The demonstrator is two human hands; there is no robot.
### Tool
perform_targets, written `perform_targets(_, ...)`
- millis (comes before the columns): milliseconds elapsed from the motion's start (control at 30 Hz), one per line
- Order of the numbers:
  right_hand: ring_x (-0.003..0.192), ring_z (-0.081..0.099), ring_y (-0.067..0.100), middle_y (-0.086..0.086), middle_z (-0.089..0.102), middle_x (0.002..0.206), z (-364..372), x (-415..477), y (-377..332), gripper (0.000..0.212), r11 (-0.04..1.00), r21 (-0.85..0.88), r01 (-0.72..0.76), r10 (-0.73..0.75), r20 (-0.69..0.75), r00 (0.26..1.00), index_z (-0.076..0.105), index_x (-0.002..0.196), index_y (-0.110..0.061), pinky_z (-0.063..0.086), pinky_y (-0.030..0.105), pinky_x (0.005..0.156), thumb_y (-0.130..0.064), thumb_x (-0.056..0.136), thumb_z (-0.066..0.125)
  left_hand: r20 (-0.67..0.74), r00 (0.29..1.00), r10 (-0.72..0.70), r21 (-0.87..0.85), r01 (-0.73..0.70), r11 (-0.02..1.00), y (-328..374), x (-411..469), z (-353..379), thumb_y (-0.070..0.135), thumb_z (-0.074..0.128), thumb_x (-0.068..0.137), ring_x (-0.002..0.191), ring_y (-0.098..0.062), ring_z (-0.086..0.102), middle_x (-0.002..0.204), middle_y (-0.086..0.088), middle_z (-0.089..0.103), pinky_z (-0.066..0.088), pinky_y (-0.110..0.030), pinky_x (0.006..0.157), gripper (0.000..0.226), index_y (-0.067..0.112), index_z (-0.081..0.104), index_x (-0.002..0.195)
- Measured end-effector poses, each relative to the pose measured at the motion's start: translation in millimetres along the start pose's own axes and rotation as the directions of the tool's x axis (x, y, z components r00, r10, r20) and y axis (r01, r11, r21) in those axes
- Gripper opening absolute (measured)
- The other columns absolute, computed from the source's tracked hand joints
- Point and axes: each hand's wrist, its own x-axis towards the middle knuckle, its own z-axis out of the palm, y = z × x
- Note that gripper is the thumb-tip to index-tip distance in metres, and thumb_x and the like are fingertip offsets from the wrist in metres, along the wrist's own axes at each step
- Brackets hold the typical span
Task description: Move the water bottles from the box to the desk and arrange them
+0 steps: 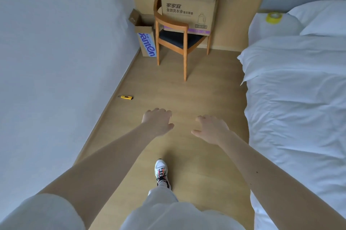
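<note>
**Operator:** Along my right side runs the bed (299, 98), the biggest thing in view. Dead ahead, the large open box (187, 10) sits on the wooden chair (173, 46).

**Spotter:** And the bottles?

**Operator:** None showing, and no desk either. They may be inside that box, or in the smaller box (147, 42) standing upright on the floor (187, 95) just left of the chair, flap open. Both lie straight forward, well apart from my hands.

**Spotter:** Grip?

**Operator:** My left hand (159, 123) and right hand (211, 128) hold nothing, fingers loosely spread. Left is nearer the smaller box; the large one wants both, I judge. Ahead-left lies a yellow utility knife (125, 97).
</note>
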Motion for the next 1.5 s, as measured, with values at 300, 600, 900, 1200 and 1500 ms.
perform_targets(300, 0.13, 0.041, 0.028, 0.007, 0.044, 0.142, -53.2, 117.5, -2.0, 0.06, 0.989, 0.017, -0.146, 0.146, 0.027, 0.989, 0.035, 0.145, -0.016, 0.039, 0.041, 0.103, -0.051, 0.097, 0.042, -0.017, 0.988, 0.154, 0.021, -0.154, 0.988, -58.3, 140.5, -58.8, 0.044, 0.044, 0.098, 0.122, -0.025, 0.047, 0.13, -0.004, 0.053, 0.041, -0.041, 0.094, 0.043, 0.018, 0.049, 0.133)
perform_targets(600, 0.127, 0.043, 0.027, 0.006, 0.047, 0.14, -124.1, 233.7, -19.4, 0.057, 0.979, 0.01, -0.203, 0.203, 0.003, 0.979, 0.037, 0.143, -0.017, 0.039, 0.041, 0.098, -0.051, 0.097, 0.04, -0.001, 0.978, 0.206, 0.023, -0.206, 0.978, -133.3, 248.0, -97.7, 0.043, 0.044, 0.098, 0.123, -0.025, 0.047, 0.129, -0.005, 0.055, 0.042, -0.043, 0.097, 0.043, 0.017, 0.049, 0.132)
perform_targets(900, 0.127, 0.043, 0.026, 0.007, 0.048, 0.139, -172.3, 334.0, -9.1, 0.056, 0.981, -0.015, -0.196, 0.196, 0.015, 0.981, 0.038, 0.142, -0.018, 0.039, 0.04, 0.1, -0.051, 0.097, 0.041, -0.011, 0.982, 0.191, -0.029, -0.191, 0.981, -176.9, 336.8, -124.9, 0.044, 0.045, 0.097, 0.124, -0.023, 0.047, 0.129, -0.001, 0.055, 0.042, -0.04, 0.095, 0.041, 0.019, 0.051, 0.13)
perform_targets(1200, 0.123, 0.045, 0.026, 0.007, 0.05, 0.136, -239.5, 475.1, 8.8, 0.05, 0.999, -0.013, -0.048, 0.048, 0.009, 0.999, 0.043, 0.138, -0.017, 0.04, 0.04, 0.096, -0.047, 0.098, 0.041, -0.007, 0.994, 0.109, -0.017, -0.11, 0.994, -222.6, 457.6, -164.3, 0.045, 0.046, 0.097, 0.124, -0.021, 0.047, 0.131, 0.0, 0.055, 0.042, -0.037, 0.093, 0.042, 0.023, 0.05, 0.132)
perform_targets(1500, 0.122, 0.048, 0.026, 0.006, 0.05, 0.135, -328.1, 604.4, 61.8, 0.053, 1.0, 0.007, 0.019, -0.019, -0.039, 0.999, 0.042, 0.137, -0.015, 0.043, 0.04, 0.095, -0.05, 0.097, 0.042, -0.047, 0.995, 0.087, -0.006, -0.087, 0.996, -236.7, 590.8, -238.5, 0.044, 0.047, 0.096, 0.114, -0.021, 0.054, 0.121, -0.001, 0.06, 0.044, -0.035, 0.089, 0.04, 0.02, 0.055, 0.126)
